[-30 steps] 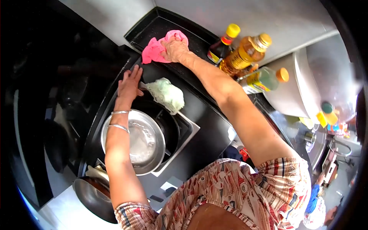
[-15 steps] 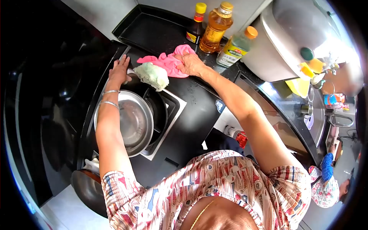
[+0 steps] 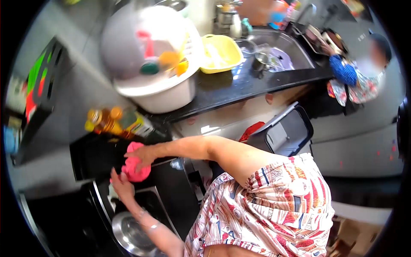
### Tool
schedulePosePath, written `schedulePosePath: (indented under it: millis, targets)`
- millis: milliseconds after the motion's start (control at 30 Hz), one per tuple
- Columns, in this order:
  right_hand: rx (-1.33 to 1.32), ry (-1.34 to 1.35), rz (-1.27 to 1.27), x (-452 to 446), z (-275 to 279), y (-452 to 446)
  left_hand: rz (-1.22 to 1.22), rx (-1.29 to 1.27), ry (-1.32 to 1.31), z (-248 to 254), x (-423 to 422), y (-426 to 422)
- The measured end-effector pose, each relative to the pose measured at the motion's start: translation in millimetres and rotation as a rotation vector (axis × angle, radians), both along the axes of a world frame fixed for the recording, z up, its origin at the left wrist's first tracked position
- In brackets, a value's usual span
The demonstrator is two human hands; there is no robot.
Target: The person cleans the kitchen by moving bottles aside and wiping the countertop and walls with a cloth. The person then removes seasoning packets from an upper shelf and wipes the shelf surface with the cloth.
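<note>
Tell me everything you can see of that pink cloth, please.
The pink cloth is plain and bright, apparently soft fabric, bunched into a loose, creased heap on the black counter. The right hand rests over its upper part, fingers against it. The left hand is right beside it; whether they touch is unclear. I can't tell if it's damp.

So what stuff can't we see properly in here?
All in the head view:
Whatever is under the pink cloth: the cloth and the right hand cover it.
Part of the metal pan: hidden by the left forearm.
Words on the bottle labels: blurred.
Whether the other person's hand holds anything: too small and blurred.
</note>
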State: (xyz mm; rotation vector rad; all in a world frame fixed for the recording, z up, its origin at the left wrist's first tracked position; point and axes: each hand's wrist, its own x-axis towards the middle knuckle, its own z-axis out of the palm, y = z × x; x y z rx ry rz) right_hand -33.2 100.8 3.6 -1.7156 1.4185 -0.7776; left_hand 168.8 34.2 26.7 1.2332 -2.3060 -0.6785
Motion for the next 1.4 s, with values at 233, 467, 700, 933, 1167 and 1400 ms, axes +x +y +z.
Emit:
schedulePosePath:
  millis: [233,467,700,933,1167,1400]
  targets:
    - [-0.274,-0.064,-0.003,-2,-54,39,0.112,-0.056,-0.216,-36,-45,96]
    - [-0.286,0.492,0.073,0,-63,74,0.126,-0.120,-0.196,-63,-61,90]
    - [-0.271,0.324,-0.025,-4,-67,79,0.062,-0.141,-0.083,-66,-98,101]
    - [-0.178,0.253,0.032,-8,-54,81,0.042,-0.151,-0.053,-68,-106,100]
    - [-0.165,0.215,0.021,-6,-59,80,0.051,-0.157,-0.039,-69,-106,97]
    - [-0.164,0.197,0.041,-6,-56,79,0.050,-0.162,-0.025,-69,-108,96]
